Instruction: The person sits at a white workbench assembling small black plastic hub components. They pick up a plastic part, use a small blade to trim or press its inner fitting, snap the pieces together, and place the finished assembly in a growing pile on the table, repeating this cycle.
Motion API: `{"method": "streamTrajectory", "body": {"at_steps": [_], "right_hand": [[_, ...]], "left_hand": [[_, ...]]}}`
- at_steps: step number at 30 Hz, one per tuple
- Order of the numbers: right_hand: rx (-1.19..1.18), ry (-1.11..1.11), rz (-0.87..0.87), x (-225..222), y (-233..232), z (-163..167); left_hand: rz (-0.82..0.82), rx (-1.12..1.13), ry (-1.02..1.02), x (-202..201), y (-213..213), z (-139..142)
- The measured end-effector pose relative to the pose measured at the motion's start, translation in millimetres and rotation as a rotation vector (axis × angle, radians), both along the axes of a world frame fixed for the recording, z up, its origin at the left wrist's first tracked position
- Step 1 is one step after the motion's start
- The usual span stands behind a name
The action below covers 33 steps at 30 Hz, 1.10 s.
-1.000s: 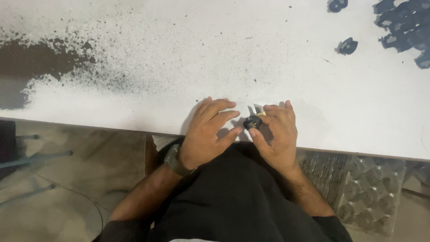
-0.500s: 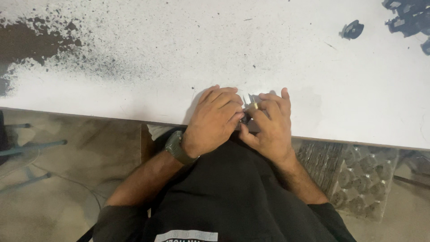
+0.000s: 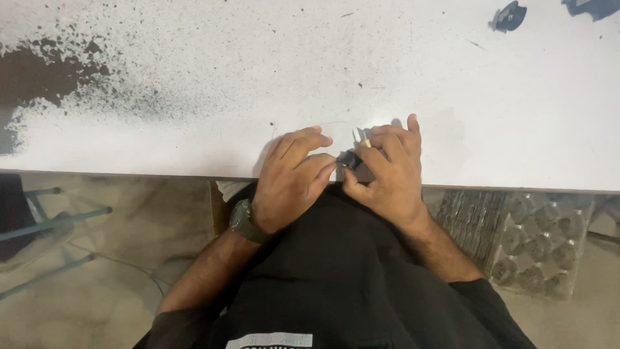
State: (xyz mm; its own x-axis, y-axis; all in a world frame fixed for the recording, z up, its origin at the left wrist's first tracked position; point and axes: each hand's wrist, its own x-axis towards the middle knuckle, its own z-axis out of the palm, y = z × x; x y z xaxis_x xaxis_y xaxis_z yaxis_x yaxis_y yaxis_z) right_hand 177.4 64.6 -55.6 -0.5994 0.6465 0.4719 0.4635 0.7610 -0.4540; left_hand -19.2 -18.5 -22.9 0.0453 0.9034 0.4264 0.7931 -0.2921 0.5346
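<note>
My left hand (image 3: 292, 176) and my right hand (image 3: 385, 169) meet at the near edge of a white table (image 3: 336, 71). Between their fingertips sits a small black part (image 3: 349, 159), pinched by both hands. A thin metal tool tip with a yellow collar (image 3: 360, 137) sticks up from my right hand's fingers, next to the part. Most of the part is hidden by my fingers. A dark watch (image 3: 241, 221) is on my left wrist.
Black speckled paint stains (image 3: 51, 71) cover the table's left side. Another small black part (image 3: 510, 15) lies at the far right, with more dark pieces (image 3: 591, 8) at the top right corner. A clear plastic cell tray (image 3: 536, 242) sits on the floor at right.
My hands have shifted slightly lower and closer together on the black part. The view has tilted, so the far dark parts slid toward the top edge.
</note>
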Motion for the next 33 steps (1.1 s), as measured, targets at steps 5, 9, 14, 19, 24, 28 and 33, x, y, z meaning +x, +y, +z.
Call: {"method": "streamTrajectory", "body": {"at_steps": [5, 9, 14, 19, 24, 28, 33], "right_hand": [[0.012, 0.004, 0.016, 1.4, 0.4, -0.7], [0.005, -0.004, 0.004, 1.8, -0.3, -1.2], [0.002, -0.016, 0.020, 5.0, 0.6, 2.1], [-0.013, -0.012, 0.071, 9.0, 0.9, 8.2], [0.000, -0.004, 0.061, 6.7, -0.9, 7.6], [-0.019, -0.023, 0.050, 5.1, -1.3, 5.3], [0.005, -0.028, 0.034, 0.0, -6.5, 5.8]], "left_hand": [[-0.013, 0.010, 0.037, 0.6, 0.3, -6.7], [-0.059, 0.109, 0.144, -2.1, -0.7, -10.0], [-0.108, 0.251, 0.348, 3.9, 0.9, -8.3], [-0.058, -0.063, 0.013, 7.7, 6.8, 5.0], [0.032, -0.390, -0.309, -3.0, 9.6, 21.9], [0.069, -0.495, -0.373, -6.5, 6.8, 27.9], [-0.045, -0.340, -0.304, -7.0, 11.2, 28.0]]}}
